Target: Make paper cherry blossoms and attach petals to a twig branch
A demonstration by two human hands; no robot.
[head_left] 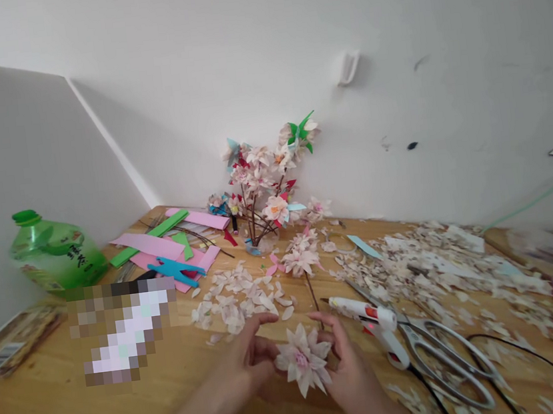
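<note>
Though thin-petalled, a pointed, star-shaped flower (303, 359)

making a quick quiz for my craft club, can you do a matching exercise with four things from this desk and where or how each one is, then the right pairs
1. paper-like flower
2. glue gun
3. scissors
4. plastic tea bottle

A. green-capped, at the far left
B. grey, with large looped handles
C. between the left hand and the right hand
D. mostly white, lying with its nozzle towards the left

Pairs: 1-C, 2-D, 3-B, 4-A
</note>
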